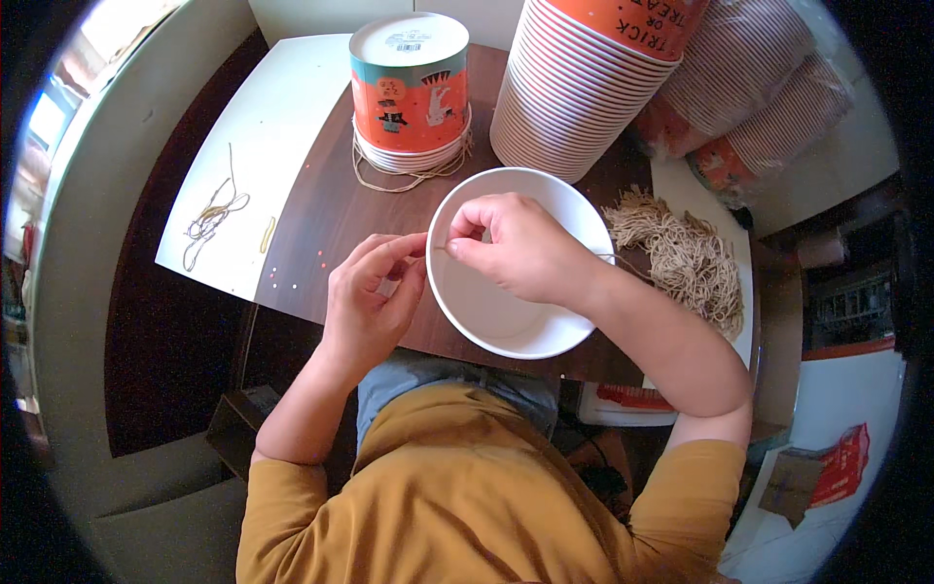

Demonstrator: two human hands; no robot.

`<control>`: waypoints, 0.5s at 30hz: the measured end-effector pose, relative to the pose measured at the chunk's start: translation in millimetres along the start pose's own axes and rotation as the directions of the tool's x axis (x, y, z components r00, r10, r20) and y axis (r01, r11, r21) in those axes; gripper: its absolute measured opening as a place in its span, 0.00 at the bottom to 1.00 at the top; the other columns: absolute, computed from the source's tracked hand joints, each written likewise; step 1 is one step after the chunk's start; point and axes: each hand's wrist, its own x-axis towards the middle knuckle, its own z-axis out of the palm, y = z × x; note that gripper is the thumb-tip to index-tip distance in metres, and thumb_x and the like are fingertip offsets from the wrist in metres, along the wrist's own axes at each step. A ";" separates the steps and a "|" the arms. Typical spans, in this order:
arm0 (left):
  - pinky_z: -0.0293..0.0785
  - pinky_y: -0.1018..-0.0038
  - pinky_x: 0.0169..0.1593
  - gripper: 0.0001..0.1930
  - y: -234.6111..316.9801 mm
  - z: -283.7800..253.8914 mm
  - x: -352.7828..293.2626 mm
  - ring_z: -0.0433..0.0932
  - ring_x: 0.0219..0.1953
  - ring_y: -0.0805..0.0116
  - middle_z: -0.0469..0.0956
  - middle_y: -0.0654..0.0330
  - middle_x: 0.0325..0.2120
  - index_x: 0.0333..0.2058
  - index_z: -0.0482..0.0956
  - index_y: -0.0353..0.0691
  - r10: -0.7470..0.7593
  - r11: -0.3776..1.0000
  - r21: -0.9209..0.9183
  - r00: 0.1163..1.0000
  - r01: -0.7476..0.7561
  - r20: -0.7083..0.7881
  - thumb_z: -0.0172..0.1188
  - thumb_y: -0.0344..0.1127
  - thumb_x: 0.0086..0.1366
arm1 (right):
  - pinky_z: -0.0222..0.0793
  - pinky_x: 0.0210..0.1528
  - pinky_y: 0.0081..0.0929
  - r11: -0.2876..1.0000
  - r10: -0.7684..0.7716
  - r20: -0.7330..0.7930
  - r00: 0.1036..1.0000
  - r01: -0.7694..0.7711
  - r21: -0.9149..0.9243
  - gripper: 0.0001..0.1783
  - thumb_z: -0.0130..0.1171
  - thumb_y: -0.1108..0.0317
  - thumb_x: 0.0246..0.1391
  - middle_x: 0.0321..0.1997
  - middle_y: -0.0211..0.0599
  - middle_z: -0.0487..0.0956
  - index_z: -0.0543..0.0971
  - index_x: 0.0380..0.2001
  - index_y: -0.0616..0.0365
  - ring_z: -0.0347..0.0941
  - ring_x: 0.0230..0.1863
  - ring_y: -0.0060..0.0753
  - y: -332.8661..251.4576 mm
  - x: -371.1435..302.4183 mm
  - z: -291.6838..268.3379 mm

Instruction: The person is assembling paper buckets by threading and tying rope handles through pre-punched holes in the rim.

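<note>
A white paper bucket point(496, 311) stands mouth up on the brown table in front of me. My right hand point(516, 243) reaches over its rim, thumb and forefinger pinched near the inner left wall, where a short end of twine point(441, 248) shows at the fingertips. Outside that same wall is my left hand point(375, 287), its fingers curled and the tips against the bucket; whatever they pinch is hidden. A strand of twine point(615, 257) crosses the bucket's right rim toward a heap of tan twine pieces point(681, 258) on the right.
Behind the bucket stands an upside-down orange and green printed bucket point(409, 97) with twine loops round its base. A tall stack of nested buckets point(584, 88) rises beside it, with bagged stacks point(759, 88) farther right. Loose cords point(216, 216) lie on the white board at left.
</note>
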 end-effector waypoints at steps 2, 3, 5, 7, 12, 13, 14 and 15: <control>0.75 0.77 0.35 0.13 -1.2 0.0 0.0 0.79 0.30 0.70 0.79 0.55 0.31 0.42 0.80 0.35 0.005 1.000 0.006 1.000 -0.005 0.000 0.59 0.21 0.56 | 0.67 0.31 0.25 1.000 0.007 0.005 1.000 -0.007 -0.011 0.08 0.57 0.69 0.53 0.25 0.33 0.77 0.77 0.27 0.64 0.71 0.27 0.21 -3.4 0.7 0.0; 0.75 0.77 0.35 0.13 -1.6 -0.1 0.2 0.79 0.30 0.70 0.79 0.55 0.32 0.42 0.80 0.35 0.011 1.000 0.012 1.000 -0.011 0.001 0.59 0.21 0.56 | 0.68 0.32 0.25 1.000 0.013 0.009 1.000 -0.013 -0.021 0.08 0.58 0.69 0.52 0.25 0.34 0.77 0.77 0.27 0.64 0.71 0.27 0.22 -4.5 1.1 0.0; 0.75 0.76 0.34 0.13 -1.0 0.2 1.7 0.79 0.29 0.68 0.79 0.54 0.31 0.41 0.80 0.35 0.035 0.999 0.019 0.999 -0.035 -0.006 0.59 0.21 0.56 | 0.68 0.32 0.26 1.000 -0.018 0.002 1.000 0.018 -0.022 0.08 0.58 0.69 0.52 0.25 0.35 0.77 0.77 0.28 0.64 0.71 0.27 0.23 -1.7 2.9 1.3; 0.75 0.76 0.33 0.12 -2.1 0.1 3.4 0.79 0.29 0.67 0.79 0.54 0.30 0.40 0.80 0.35 0.062 0.998 0.023 0.998 -0.062 -0.011 0.59 0.21 0.56 | 0.68 0.33 0.27 0.999 -0.046 -0.009 0.999 0.046 -0.025 0.08 0.58 0.69 0.52 0.25 0.37 0.77 0.77 0.28 0.64 0.72 0.28 0.25 -1.4 3.6 1.7; 0.75 0.69 0.30 0.08 -1.2 -3.2 7.7 0.78 0.25 0.56 0.77 0.52 0.25 0.35 0.79 0.35 0.184 0.963 0.189 0.982 -0.190 0.050 0.60 0.22 0.54 | 0.69 0.35 0.29 0.997 -0.066 0.022 0.998 0.067 -0.035 0.08 0.58 0.69 0.52 0.27 0.39 0.78 0.79 0.30 0.63 0.74 0.30 0.29 -5.5 4.3 0.9; 0.75 0.69 0.29 0.06 -0.6 -2.3 8.0 0.77 0.25 0.55 0.76 0.53 0.24 0.31 0.78 0.35 0.187 0.960 0.208 0.982 -0.190 0.037 0.61 0.23 0.53 | 0.70 0.36 0.29 0.997 -0.061 0.025 0.998 0.062 -0.048 0.08 0.57 0.68 0.52 0.28 0.40 0.79 0.79 0.31 0.63 0.75 0.31 0.30 -6.7 3.3 0.4; 0.75 0.69 0.29 0.06 0.8 -1.4 8.3 0.77 0.25 0.55 0.76 0.53 0.24 0.31 0.78 0.35 0.198 0.960 0.197 0.980 -0.201 0.036 0.61 0.23 0.53 | 0.70 0.36 0.29 0.999 -0.024 0.056 0.998 0.026 -0.020 0.09 0.57 0.68 0.53 0.29 0.40 0.79 0.79 0.31 0.63 0.75 0.32 0.30 -10.2 1.1 -1.0; 0.74 0.68 0.28 0.05 2.3 -1.7 7.9 0.77 0.24 0.55 0.76 0.54 0.23 0.30 0.77 0.35 0.176 0.960 0.214 0.983 -0.182 0.045 0.61 0.24 0.53 | 0.70 0.37 0.29 1.000 0.009 0.090 0.996 -0.010 0.009 0.09 0.56 0.67 0.54 0.30 0.41 0.79 0.79 0.32 0.62 0.76 0.32 0.30 -13.3 -0.8 -2.5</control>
